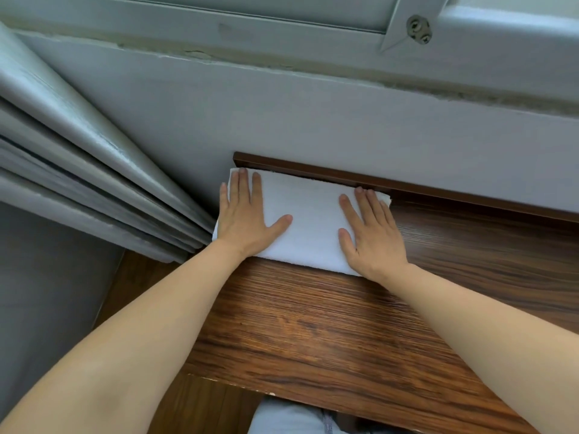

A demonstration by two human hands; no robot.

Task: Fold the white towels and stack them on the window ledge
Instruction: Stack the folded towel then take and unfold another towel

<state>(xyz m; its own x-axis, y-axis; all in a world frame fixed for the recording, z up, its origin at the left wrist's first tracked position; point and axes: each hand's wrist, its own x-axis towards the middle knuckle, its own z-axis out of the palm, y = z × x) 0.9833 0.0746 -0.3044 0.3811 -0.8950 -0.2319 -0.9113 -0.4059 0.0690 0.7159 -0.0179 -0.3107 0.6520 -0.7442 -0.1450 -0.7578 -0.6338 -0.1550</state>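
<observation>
Nearest the camera, the front edge of the wooden ledge [313, 333] runs from lower left to lower right, and both forearms reach over it toward the wall. Past a bare band of wood lies the towel [308, 220], a folded white rectangle pushed into the far left corner of the ledge, its back edge against the dark raised strip [313, 172] along the wall and its left end just beside the curtain [94, 170].

The towel's long axis runs left to right, parallel to the far edge, so it lies straight ahead of the person with one hand at each end. The left hand [247, 220] rests flat on the left end, fingers spread and pointing at the wall. The right hand [369, 236] rests flat on the right end in the same way, its outer fingers near or just over the towel's right edge. The hands are well apart, palms down and open, pressing and gripping nothing. Neither is clearly nearer; both sit on the cloth itself.

How many layers lie under the palms is hard to judge from above; it may be one folded towel or a low stack.

Any further fold would likely bring one short end across to the other, along that left-right axis.
</observation>
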